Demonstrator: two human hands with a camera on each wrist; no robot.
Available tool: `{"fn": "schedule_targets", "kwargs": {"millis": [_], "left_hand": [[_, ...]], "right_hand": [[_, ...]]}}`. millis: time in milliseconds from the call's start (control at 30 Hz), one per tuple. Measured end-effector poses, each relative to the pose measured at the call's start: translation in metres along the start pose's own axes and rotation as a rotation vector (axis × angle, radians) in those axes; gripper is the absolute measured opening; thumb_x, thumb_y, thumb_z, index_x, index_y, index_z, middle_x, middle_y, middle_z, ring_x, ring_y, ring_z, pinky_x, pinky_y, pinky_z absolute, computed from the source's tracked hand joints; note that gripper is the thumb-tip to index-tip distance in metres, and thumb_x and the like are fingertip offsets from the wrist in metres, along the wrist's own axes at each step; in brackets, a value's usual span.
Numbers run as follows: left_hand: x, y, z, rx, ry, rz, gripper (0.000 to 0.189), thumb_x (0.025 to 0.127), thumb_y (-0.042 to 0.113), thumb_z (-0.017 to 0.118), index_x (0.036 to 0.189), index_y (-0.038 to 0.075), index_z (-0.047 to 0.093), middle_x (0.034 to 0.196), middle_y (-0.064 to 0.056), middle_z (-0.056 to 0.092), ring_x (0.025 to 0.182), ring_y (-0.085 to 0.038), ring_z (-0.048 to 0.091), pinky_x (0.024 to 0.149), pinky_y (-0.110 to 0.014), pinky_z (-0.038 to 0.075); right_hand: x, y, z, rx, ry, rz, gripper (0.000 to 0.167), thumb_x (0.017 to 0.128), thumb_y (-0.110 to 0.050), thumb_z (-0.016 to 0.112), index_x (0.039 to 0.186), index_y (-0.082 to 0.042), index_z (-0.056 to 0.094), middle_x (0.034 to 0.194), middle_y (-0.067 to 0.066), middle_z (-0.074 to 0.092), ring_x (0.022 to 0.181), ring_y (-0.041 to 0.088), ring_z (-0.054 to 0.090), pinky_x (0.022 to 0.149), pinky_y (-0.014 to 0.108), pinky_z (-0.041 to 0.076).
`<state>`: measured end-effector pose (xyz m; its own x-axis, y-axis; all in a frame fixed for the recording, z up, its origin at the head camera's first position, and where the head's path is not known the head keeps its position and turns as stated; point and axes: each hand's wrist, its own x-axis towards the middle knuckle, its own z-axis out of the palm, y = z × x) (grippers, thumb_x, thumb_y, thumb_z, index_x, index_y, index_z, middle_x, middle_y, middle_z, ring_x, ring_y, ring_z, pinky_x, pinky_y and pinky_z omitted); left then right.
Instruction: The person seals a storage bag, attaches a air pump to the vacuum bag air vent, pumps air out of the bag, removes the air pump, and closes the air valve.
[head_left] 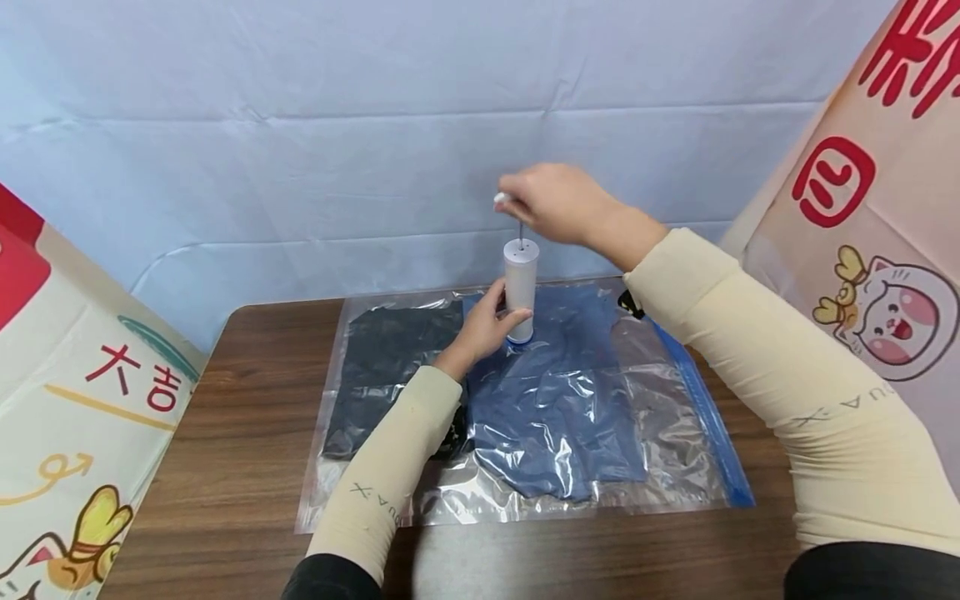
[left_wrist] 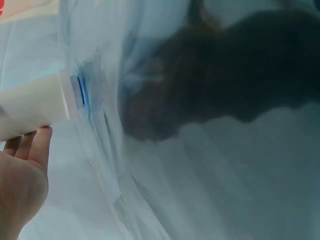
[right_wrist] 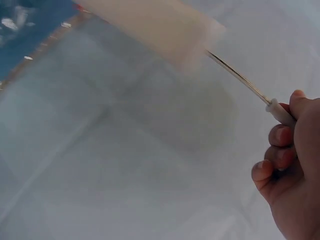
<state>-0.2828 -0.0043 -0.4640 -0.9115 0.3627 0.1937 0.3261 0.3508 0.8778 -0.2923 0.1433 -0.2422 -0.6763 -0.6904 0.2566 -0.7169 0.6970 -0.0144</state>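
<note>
A white hand pump [head_left: 521, 279] stands upright on a clear vacuum storage bag [head_left: 667, 425]. My left hand [head_left: 483, 325] grips the lower part of its barrel, fingers and thumb around it. In the left wrist view, the pump's end [left_wrist: 65, 95] meets a blue valve [left_wrist: 80, 91] on the bag. Above the barrel, my right hand [head_left: 558, 200] grips the white pump handle [right_wrist: 279, 112], with curled fingers. A length of thin metal rod [right_wrist: 237, 76] shows between handle and barrel. Inside the bag lie a dark folded garment [head_left: 401, 358] and a blue one [head_left: 555, 417].
The bag lies flat on a brown wooden table [head_left: 225, 467], its blue zip edge [head_left: 705, 417] at the right. A pale cloth [head_left: 375, 167] hangs behind the table. Printed banners [head_left: 75, 400] stand at both sides. A small black-and-yellow item [head_left: 630, 305] shows near the right forearm.
</note>
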Motion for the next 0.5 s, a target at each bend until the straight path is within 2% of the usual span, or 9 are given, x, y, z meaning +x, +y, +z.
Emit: {"fn": "schedule_targets", "kwargs": {"millis": [167,267,367,500], "left_hand": [[0.001,-0.001,0.000,0.007,-0.024,0.005,0.065,0.102,0.031,0.065,0.157,0.016,0.033,0.147,-0.012,0.052,0.136,-0.026,0.052,0.109,-0.037,0.046],[0.000,-0.002,-0.001,0.018,-0.041,-0.011,0.066,0.102,0.033,0.063,0.158,0.018,0.031,0.149,-0.011,0.050,0.137,-0.026,0.051,0.108,-0.037,0.047],[0.001,-0.001,-0.002,0.037,-0.034,-0.004,0.066,0.102,0.033,0.064,0.158,0.018,0.031,0.149,-0.011,0.051,0.137,-0.026,0.051,0.108,-0.037,0.047],[0.000,0.002,-0.002,0.057,-0.015,0.000,0.068,0.101,0.032,0.065,0.158,0.018,0.032,0.149,-0.013,0.051,0.136,-0.026,0.052,0.107,-0.036,0.047]], "right_hand": [[-0.010,0.003,0.029,-0.008,-0.111,0.005,0.025,0.107,-0.025,0.055,0.087,-0.010,0.055,0.076,0.007,0.060,0.067,0.025,0.056,0.063,0.040,0.045],[-0.012,0.004,0.034,0.002,-0.157,0.007,0.023,0.107,-0.025,0.056,0.090,-0.009,0.057,0.078,0.007,0.062,0.069,0.025,0.059,0.065,0.039,0.047],[-0.007,0.008,0.020,-0.001,-0.147,-0.017,0.023,0.108,-0.023,0.054,0.091,-0.008,0.057,0.081,0.009,0.064,0.071,0.026,0.061,0.068,0.042,0.049],[0.000,0.007,-0.015,-0.013,-0.071,-0.032,0.027,0.109,-0.022,0.052,0.087,-0.006,0.056,0.081,0.011,0.064,0.068,0.028,0.058,0.067,0.042,0.047]]}}
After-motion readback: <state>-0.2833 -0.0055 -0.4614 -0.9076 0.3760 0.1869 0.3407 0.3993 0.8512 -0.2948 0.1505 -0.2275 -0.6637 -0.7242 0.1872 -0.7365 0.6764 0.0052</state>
